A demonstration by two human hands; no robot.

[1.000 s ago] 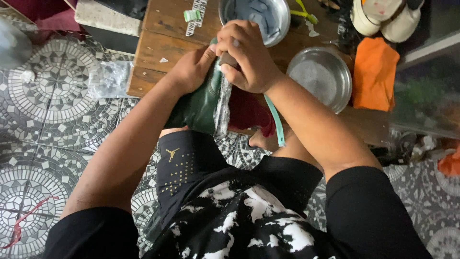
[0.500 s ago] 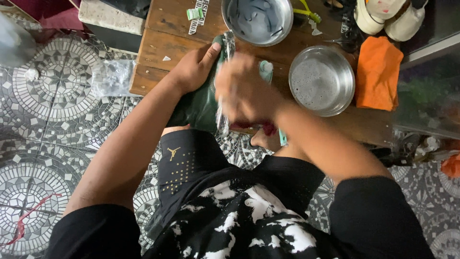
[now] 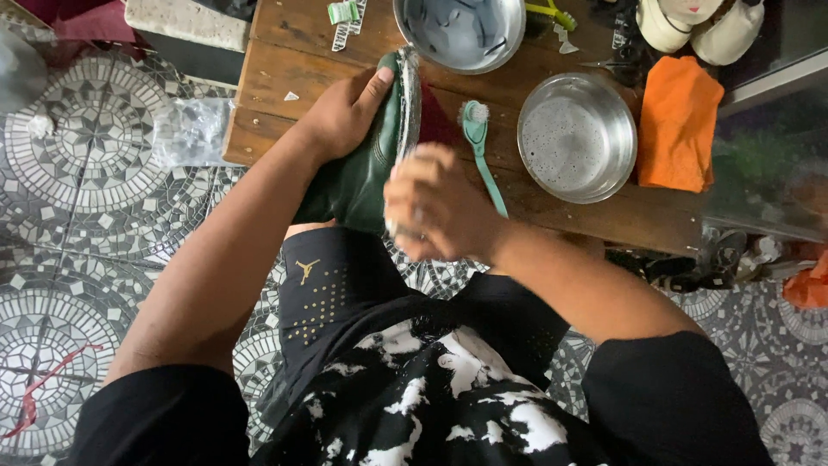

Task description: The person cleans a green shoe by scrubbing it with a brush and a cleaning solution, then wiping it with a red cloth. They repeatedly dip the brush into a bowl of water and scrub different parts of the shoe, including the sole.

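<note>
My left hand (image 3: 345, 112) grips a dark green shoe (image 3: 366, 173) by its side, holding it on edge with the white sole turned right, between my knee and the wooden table (image 3: 276, 78). My right hand (image 3: 435, 207), blurred by motion, is closed around a small pale object pressed against the shoe's sole near the heel; what the object is cannot be told. A teal toothbrush (image 3: 476, 129) lies on the table just right of the shoe.
Two steel bowls stand on the table: one with grey water (image 3: 461, 30) at the back, one with foam (image 3: 576, 138) to the right. An orange cloth (image 3: 677, 121) and a pair of white shoes (image 3: 699, 22) lie further right. A clear plastic bag (image 3: 190, 129) rests on the patterned tile floor.
My right hand has slid from the shoe's far end, near the bowl, down along the sole toward me. The left hand has kept its hold on the shoe.
</note>
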